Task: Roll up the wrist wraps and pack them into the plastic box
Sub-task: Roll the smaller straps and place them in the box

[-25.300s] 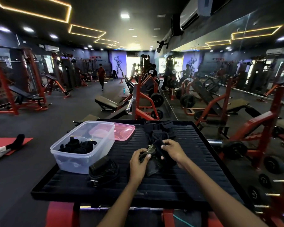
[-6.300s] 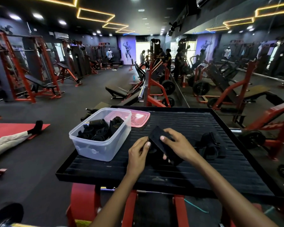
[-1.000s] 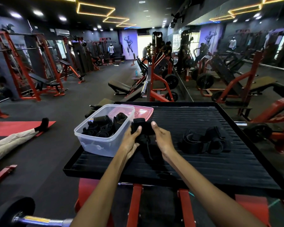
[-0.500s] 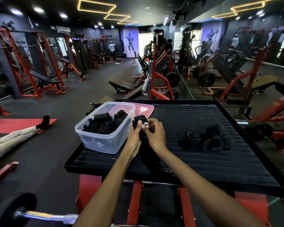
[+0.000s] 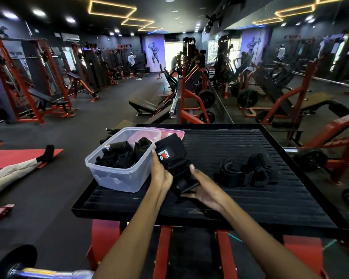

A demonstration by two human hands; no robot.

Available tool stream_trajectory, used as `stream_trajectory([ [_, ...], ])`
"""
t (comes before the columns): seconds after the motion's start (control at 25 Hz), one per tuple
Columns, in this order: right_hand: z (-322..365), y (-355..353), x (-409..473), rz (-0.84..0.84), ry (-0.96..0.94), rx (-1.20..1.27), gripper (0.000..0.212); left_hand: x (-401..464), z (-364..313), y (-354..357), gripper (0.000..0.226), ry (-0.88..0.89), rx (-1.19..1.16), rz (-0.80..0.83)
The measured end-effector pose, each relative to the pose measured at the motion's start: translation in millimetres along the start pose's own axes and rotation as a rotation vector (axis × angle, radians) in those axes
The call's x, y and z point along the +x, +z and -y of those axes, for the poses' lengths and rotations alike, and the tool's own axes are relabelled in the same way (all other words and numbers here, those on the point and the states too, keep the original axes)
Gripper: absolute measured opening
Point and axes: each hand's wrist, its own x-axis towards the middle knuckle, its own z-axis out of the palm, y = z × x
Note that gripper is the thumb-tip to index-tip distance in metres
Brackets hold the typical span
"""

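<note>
Both hands hold one black wrist wrap (image 5: 170, 158) above the black ribbed bench (image 5: 240, 200), just right of the clear plastic box (image 5: 119, 178); the left hand (image 5: 160, 174) grips the wrap's left edge, thumb beside a red and white label, while the right hand (image 5: 203, 190) curls under its lower end with the thumb on top; the wrap's broad upper part rises toward the box's far right corner, and its lower end looks folded, though how far it is rolled I cannot tell. The box stands on the bench's left side and already holds several rolled black wraps (image 5: 119, 158); a pink lid (image 5: 169, 133) lies behind it, touching its far side. To the right of the hands, apart from them, a loose heap of black wraps (image 5: 246, 174) rests on the bench. Red gym machines fill the dark room beyond; a person's leg (image 5: 18, 168) lies on a red mat on the floor at left.
</note>
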Motion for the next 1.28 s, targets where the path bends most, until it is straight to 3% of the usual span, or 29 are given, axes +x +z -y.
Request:
stream_trajectory([
  [0.16, -1.4, -10.2, -6.0, 0.206, -0.014, 0.215, 0.071, 3.1, 2.1, -3.7, 0.055, -0.023, -0.003, -0.028],
  [0.24, -0.7, -12.9, -10.8, 0.249, -0.038, 0.230, 0.078, 4.8, -2.5, -6.1, 0.061, 0.001, 0.002, -0.022],
  [0.36, 0.4, -4.0, -14.7, 0.122, -0.132, 0.097, 0.067, 2.7, -5.9, -9.4, 0.071, 0.040, 0.066, 0.051],
  [0.44, -2.4, 3.6, -11.8, -0.046, -0.234, -0.032, 0.059, 2.5, -3.4, -14.3, 0.054, 0.091, 0.175, 0.079],
  [0.72, -6.9, 2.5, 7.9, -0.400, -0.465, -0.267, 0.026, -10.1, 1.6, -24.6, 0.043, 0.375, 0.825, 0.258],
  [0.92, -19.5, -9.4, 18.7, -0.428, -0.484, -0.318, 0.033, -9.0, 2.3, -36.6, 0.052, 0.453, 1.127, 0.455],
  [1.12, -16.0, -10.3, 10.9, -0.426, -0.576, -0.347, 0.032, -16.0, 2.6, -29.1, 0.051, 0.544, 1.228, 0.547],
  [1.28, -17.8, -14.3, 12.3, -0.322, -0.574, -0.503, 0.047, -16.9, 2.3, -35.1, 0.054, 0.610, 1.352, 0.637],
])
